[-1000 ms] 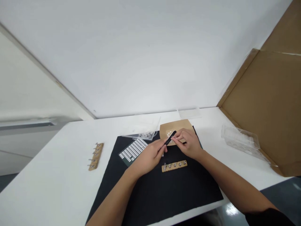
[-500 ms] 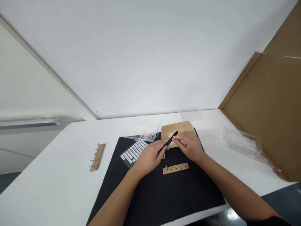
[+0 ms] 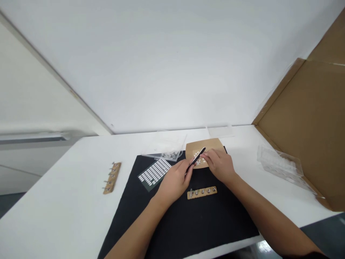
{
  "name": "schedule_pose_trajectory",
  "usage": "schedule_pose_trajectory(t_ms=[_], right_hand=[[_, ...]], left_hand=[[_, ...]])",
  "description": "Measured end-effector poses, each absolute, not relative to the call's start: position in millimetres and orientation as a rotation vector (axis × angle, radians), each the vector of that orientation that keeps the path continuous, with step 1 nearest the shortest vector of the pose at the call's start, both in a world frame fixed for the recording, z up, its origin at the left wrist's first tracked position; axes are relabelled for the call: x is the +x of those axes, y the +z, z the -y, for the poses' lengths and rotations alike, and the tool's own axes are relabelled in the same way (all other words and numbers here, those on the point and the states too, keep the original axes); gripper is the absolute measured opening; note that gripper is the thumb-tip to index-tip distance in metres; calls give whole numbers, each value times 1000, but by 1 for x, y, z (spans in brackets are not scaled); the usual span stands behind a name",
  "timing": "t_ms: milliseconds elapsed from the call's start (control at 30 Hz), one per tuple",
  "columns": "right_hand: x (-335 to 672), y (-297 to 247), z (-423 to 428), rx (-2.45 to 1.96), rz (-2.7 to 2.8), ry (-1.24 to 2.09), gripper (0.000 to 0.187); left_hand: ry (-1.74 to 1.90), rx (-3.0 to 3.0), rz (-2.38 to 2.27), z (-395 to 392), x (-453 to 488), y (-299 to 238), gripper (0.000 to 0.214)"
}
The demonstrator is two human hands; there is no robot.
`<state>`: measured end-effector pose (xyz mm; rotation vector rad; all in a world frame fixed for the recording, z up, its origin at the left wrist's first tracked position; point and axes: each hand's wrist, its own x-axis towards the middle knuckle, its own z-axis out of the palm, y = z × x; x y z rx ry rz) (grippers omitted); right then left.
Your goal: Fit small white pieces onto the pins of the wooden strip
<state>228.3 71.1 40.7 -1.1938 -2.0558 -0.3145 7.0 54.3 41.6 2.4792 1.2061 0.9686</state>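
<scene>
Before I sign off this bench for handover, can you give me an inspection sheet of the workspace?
Surface: white table, black mat in the middle.
Job's things: black tweezers over a brown card with white pads; pad sheet; wooden pin strip on the mat.
Clutter: second pin strip left of the mat; clear tray behind the mat; clear box at right.
Hands: left hand grips the tweezers; right hand at the card, grip unclear.
Cables: nothing seen.
Surroundings: white wall; cardboard sheet at right.

White table (image 3: 67,201): black mat (image 3: 175,223), studded wooden strip (image 3: 111,178) left, clear tray (image 3: 283,167) right
</scene>
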Motion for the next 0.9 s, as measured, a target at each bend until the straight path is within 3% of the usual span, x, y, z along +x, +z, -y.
schedule_pose_trajectory(t_ms=[267,633,900], right_hand=[[218,28,-74,-1319,1996,-207,33],[215,35,-80,-1415,1888,-26,35],[213,26,-81,-1411,1969,-140,41]], left_hand=[[886,2424,-1294,-47,5,54,30],[1203,2291,-1316,-52,11,41,25],[1253,2321,-1324,-49,17,36,26]])
